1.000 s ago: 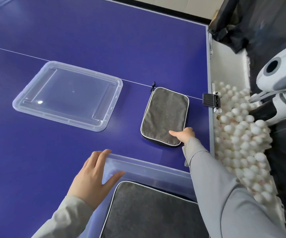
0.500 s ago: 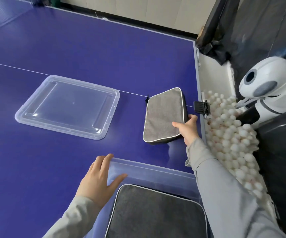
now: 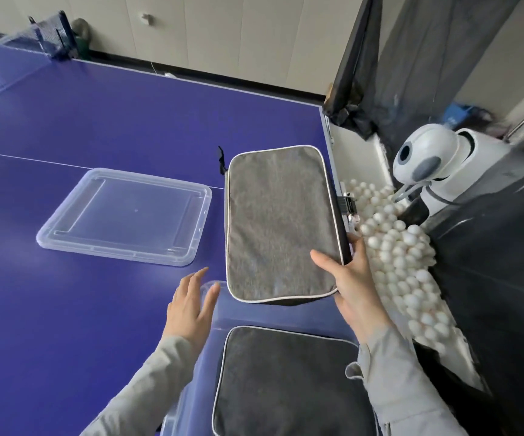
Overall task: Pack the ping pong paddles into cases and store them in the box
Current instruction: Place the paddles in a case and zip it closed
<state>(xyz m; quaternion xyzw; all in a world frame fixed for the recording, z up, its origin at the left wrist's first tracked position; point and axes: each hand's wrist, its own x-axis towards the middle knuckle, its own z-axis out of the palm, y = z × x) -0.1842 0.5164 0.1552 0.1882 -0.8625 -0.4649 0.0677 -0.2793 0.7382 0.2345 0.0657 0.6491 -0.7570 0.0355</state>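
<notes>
Now the right hand (image 3: 353, 278) pinches the grey case (image 3: 281, 225) at its near right corner, thumb on top and fingers under, holding it above the worktop (image 3: 97, 127). Its long axis runs near to far, and its near end overhangs the far rim of the box (image 3: 219, 313). A second case (image 3: 289, 385) already lies in the box, straight nearward of the held one. The left hand (image 3: 191, 306), fingers spread and holding nothing, hovers at the box's far left corner. I judge the next move to be a short nearward carry and a lowering onto that second case.
</notes>
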